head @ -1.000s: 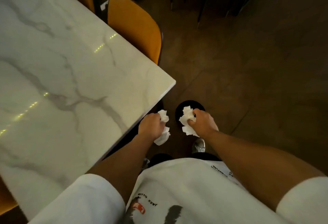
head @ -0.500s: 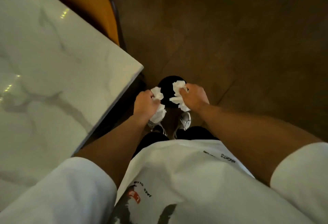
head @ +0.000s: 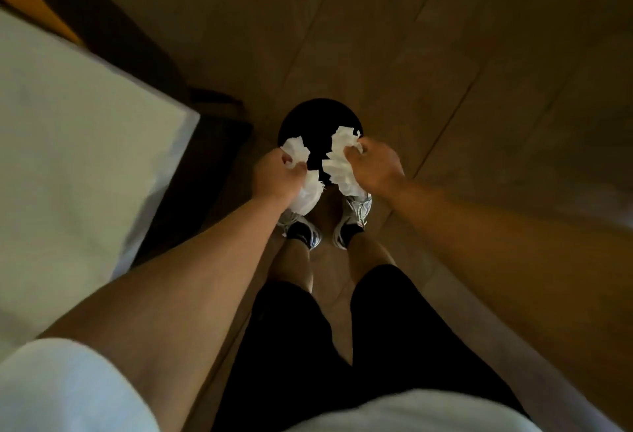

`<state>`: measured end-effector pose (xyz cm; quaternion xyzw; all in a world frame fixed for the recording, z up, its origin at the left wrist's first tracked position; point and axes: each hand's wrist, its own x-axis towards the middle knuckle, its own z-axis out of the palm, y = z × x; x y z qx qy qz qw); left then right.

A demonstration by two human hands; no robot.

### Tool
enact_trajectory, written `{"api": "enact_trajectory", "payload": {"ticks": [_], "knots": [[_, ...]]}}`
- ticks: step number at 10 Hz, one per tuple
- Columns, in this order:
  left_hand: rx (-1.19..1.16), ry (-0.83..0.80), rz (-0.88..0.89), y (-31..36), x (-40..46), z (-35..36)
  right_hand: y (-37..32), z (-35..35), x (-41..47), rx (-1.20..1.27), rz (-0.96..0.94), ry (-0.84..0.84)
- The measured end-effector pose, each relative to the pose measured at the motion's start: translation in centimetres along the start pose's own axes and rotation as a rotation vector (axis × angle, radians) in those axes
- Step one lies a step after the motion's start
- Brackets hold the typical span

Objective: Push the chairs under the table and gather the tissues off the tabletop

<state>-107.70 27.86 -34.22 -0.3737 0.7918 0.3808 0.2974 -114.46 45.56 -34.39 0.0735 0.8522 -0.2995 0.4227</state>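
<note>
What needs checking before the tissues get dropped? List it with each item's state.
1. Left hand grips a crumpled tissue wad: ok.
2. Right hand grips the other tissue wad: ok.
3. Both wads held above the round black bin on the floor: ok.
4. Bin has room inside: cannot tell, interior is dark.
5. Tabletop free of tissues: cannot tell, only a corner shows.
6. Chairs pushed under: cannot tell.

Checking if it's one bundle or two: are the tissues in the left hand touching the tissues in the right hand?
Apart. The head view shows the black bin as a dark strip between the left wad and the right wad.
</note>
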Motion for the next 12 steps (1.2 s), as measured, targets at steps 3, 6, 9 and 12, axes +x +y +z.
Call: {"api": "enact_trajectory", "payload": {"ticks": [3,6,9,12], "knots": [[0.032,0.075,-0.01,-2.6,13.7,8.3,6.1,6.8,14.3,0.127,0.069,-0.02],[0.098,0.001,-0.013,-5.1,20.9,13.8,10.0,12.0,22.9,0.053,0.087,-0.06],[0.198,-0.172,0.042,-7.2,20.5,13.0,10.0,12.7,22.7,-0.155,0.011,-0.154],[0.269,-0.156,0.145,-5.2,15.3,9.5,6.8,10.5,17.2,-0.444,-0.075,-0.192]]}}
